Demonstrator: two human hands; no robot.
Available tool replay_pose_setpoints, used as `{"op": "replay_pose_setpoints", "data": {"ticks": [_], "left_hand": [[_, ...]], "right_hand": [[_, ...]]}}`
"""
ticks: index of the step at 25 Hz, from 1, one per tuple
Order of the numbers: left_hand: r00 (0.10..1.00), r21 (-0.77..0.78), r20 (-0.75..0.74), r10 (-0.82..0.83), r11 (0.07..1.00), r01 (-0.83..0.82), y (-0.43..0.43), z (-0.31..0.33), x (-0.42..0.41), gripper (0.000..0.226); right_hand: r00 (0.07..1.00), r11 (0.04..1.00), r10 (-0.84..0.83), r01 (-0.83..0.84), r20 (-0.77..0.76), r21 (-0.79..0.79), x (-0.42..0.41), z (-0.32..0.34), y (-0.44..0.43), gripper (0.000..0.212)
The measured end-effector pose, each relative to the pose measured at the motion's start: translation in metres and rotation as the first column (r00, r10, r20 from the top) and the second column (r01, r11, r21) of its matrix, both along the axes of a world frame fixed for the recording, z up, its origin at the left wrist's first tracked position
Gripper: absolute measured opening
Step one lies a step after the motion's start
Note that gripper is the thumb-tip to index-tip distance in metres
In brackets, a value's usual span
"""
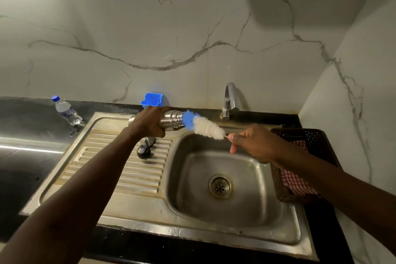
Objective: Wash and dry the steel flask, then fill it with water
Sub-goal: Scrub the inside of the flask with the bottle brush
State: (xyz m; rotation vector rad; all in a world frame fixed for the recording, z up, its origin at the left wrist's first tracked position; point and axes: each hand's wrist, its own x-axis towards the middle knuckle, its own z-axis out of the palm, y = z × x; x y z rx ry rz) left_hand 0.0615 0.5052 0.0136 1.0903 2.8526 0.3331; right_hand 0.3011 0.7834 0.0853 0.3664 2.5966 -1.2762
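The left grip [150, 123] is curling tight round the steel flask [174, 119], holding it sideways over the sink [192, 180] edge, while the right grip [254, 143] is pinching the bottle brush [206, 126]; the rigid, likely slick steel is probably suiting that mid-body hold.

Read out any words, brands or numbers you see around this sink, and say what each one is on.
No text here can be read.
Bottle label: there is print, but it is too small and blurred to read.
Flask, brush, blue holder, tap: no text visible.
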Motion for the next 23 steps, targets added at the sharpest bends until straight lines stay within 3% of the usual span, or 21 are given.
{"op": "replay_pose_setpoints", "data": {"ticks": [4,7,9,12,16,19,21,23], "left_hand": [[0.995,-0.042,-0.093,0.022,0.999,-0.026,-0.006,-0.001,-0.011,0.056],[0.968,-0.115,-0.175,0.179,0.973,-0.201,-0.031,0.002,-0.024,0.045],[0.959,-0.134,-0.108,0.264,0.952,-0.277,-0.043,0.007,-0.026,0.048],[0.972,-0.143,0.03,0.234,0.963,-0.228,-0.025,0.008,-0.007,0.055],[0.959,-0.018,0.179,0.218,0.976,-0.218,0.008,0.001,0.012,0.066],[0.959,0.076,0.197,0.203,0.972,-0.222,0.029,0.016,0.029,0.08],[0.963,0.154,0.222,0.155,0.969,-0.192,0.042,0.026,0.045,0.092],[0.955,0.262,0.268,0.124,0.945,-0.197,0.054,0.036,0.064,0.087]], "right_hand": [[0.999,1.0,0.022,-0.021,0.023,-0.013,0.002,-0.008,-0.003,0.047],[0.998,0.999,-0.039,0.04,0.05,-0.02,0.005,-0.003,0.01,0.048],[0.994,0.993,-0.098,0.1,0.046,-0.057,0.007,0.001,0.02,0.047],[0.996,0.995,-0.09,0.089,-0.014,-0.048,0.0,0.001,0.016,0.044],[0.97,0.988,0.003,0.035,-0.242,0.152,-0.005,-0.006,0.006,0.02],[0.912,0.981,-0.014,0.093,-0.41,0.173,-0.008,-0.017,-0.002,0.017],[0.893,0.952,0.051,0.091,-0.447,0.292,-0.009,-0.022,-0.013,0.018],[0.878,0.909,0.072,0.137,-0.473,0.393,-0.011,-0.023,-0.023,0.022]]}}
